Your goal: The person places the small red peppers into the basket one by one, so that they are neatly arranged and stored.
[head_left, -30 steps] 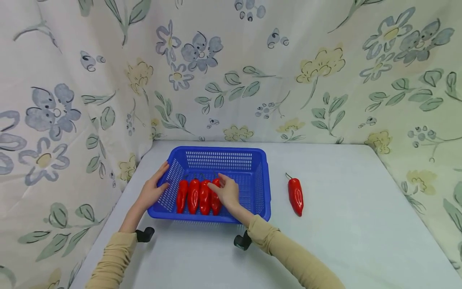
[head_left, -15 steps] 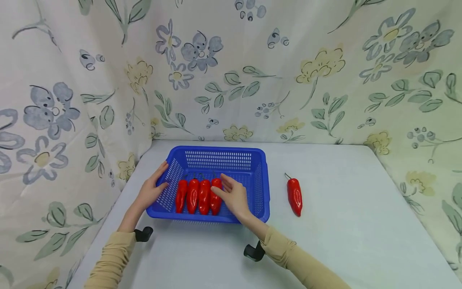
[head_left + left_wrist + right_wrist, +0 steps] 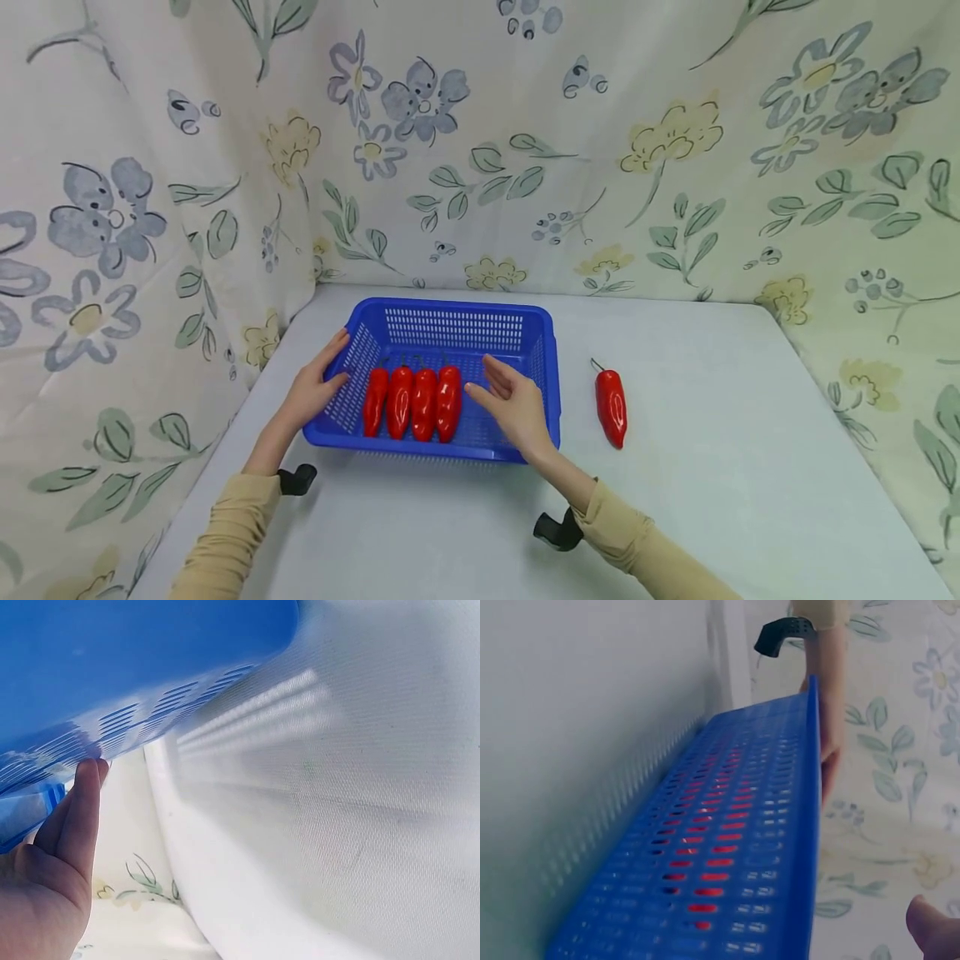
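Observation:
Several red chili peppers (image 3: 424, 404) lie side by side in the left half of a blue plastic basket (image 3: 465, 306), their stems toward its back wall. My left hand (image 3: 310, 392) holds the basket's left rim, the thumb over the inside and the fingers along the outside; in the left wrist view those fingers (image 3: 86, 817) reach up against the slotted wall. My right hand (image 3: 517, 412) is over the basket's right half, fingers apart and holding nothing, just right of the peppers. The right wrist view shows red through the basket's slots (image 3: 720, 862).
One more red chili pepper (image 3: 612, 408) lies on the white table (image 3: 712, 467) to the right of the basket. A floral curtain (image 3: 525, 167) rises behind the table and along its sides. Dark wrist-worn devices (image 3: 558, 531) stick out below both wrists.
My right hand has drawn away from the rightmost pepper in the row and moved right, uncovering it. The left hand stays on the basket rim.

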The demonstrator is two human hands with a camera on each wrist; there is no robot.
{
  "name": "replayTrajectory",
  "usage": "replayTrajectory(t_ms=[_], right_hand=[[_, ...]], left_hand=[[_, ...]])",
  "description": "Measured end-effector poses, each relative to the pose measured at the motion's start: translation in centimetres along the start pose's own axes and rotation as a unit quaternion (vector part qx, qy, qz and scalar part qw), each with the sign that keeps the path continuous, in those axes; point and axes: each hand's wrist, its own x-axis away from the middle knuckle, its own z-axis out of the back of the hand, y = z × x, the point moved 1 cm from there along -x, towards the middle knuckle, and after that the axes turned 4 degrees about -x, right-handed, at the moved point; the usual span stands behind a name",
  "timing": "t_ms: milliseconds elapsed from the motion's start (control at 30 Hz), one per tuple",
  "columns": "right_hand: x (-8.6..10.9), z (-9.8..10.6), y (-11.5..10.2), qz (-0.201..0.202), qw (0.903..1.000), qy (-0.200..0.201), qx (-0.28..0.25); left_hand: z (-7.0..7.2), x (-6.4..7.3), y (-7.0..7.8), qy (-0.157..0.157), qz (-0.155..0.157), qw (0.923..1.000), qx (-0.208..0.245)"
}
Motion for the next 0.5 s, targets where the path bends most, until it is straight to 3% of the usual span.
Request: replayTrajectory(t_ms=[333, 500], right_hand=[[1.2, 1.7, -2.4, -0.005, 0.9996, 0.025, 0.01], [1.3, 2.8, -1.2, -0.003, 0.9992, 0.038, 0.016]], left_hand=[[-0.1, 0.1, -0.1, 0.002, -0.001, 1.0, -0.002], [-0.2, -0.1, -0.2, 0.001, -0.002, 1.0, 0.002]])
